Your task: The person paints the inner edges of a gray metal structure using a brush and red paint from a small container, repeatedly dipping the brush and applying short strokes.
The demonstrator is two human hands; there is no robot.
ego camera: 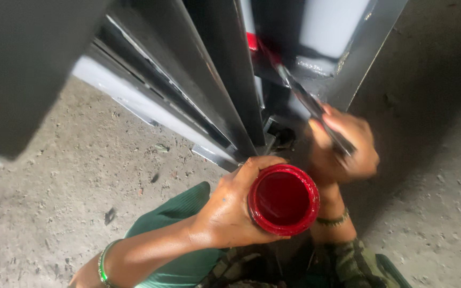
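Right, the tin (284, 200) of red paint sits low centre, at six o'clock from the brush (310, 104), open-topped and full of colour. The left hand (228, 208) is wrapped tight round its side, tilting it slightly towards the camera. The right hand (345, 149) is closed on the brush handle, its red tip up at twelve against the grey metal frame (214, 80). Risk, I'd say: any more tilt and paint slops onto the green trousers (182, 213) or concrete floor (70, 186); a loaded brush could drip down the frame.
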